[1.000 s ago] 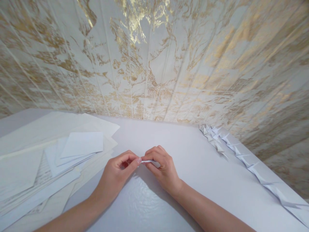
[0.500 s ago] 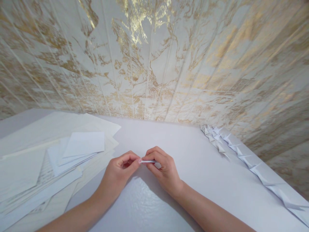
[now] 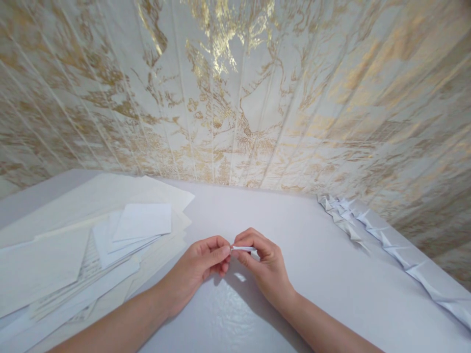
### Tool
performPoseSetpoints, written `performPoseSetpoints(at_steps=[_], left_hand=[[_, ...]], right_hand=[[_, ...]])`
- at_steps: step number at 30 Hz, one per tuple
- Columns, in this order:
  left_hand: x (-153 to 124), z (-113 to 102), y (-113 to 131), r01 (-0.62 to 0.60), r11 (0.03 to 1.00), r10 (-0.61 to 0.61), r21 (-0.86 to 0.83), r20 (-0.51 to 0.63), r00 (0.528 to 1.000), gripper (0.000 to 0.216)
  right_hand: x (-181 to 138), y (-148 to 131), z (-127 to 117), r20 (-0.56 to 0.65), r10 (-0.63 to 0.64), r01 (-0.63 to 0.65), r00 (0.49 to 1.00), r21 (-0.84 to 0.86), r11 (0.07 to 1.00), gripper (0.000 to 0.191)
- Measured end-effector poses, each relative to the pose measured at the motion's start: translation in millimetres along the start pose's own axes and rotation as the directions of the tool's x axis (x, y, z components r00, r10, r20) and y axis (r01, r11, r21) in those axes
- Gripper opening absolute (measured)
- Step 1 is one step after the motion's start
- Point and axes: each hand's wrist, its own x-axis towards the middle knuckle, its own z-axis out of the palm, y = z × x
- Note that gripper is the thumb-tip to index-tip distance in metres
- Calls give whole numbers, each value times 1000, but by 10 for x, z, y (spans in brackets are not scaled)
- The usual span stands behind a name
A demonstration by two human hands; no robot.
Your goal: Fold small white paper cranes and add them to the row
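Note:
Between my two hands is a small, narrow piece of folded white paper [image 3: 244,248], held above the table and seen almost edge-on. My right hand [image 3: 265,257] pinches it along its length with thumb and fingers. At its left tip, my left hand [image 3: 209,257] is closed in a pinch, thumb pressed against the fingers, which hide that end of the paper. The remaining fingers of the left hand curl below.
On the left of the white table [image 3: 228,318] lie overlapping paper sheets [image 3: 40,269] and small white rectangles [image 3: 144,220]. Several folded paper pieces with pointed tips [image 3: 392,250] line the right edge. A gold-patterned wall covering [image 3: 228,113] rises behind.
The whole view has shifted, so everything appears farther right. My left fingers have changed their pinch at the paper's left tip, with the lower fingers now showing. My right hand still holds it.

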Motion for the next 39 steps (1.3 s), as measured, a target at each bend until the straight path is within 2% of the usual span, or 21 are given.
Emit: performPoseSetpoints(at_steps=[6,14,20,26,32,39], left_hand=[[8,-28,-5,-23,1000,23,-4,38,999,25],[12,-16,-37,-34,999,34,7,-59,998,26],[17,-26,-37,-21,997,24,74,-41,999,28],[26,9,-24,-130,963,156,237,-95,983,31],[32,9,-22,-107,977,131,184,-122,984,33],[50,-51,-44,-68,978,88,199,-92,992,33]], right_hand=[[11,13,16,4,80,-80,997,54,995,12],[23,-10,13,6,73,-73,997,18,997,8],[20,-2,16,-1,101,-101,995,52,994,12],[21,52,38,20,232,-232,972,173,957,16],[43,-34,38,-11,156,-155,988,45,987,21],[37,-53,33,-12,146,-146,989,7,989,26]])
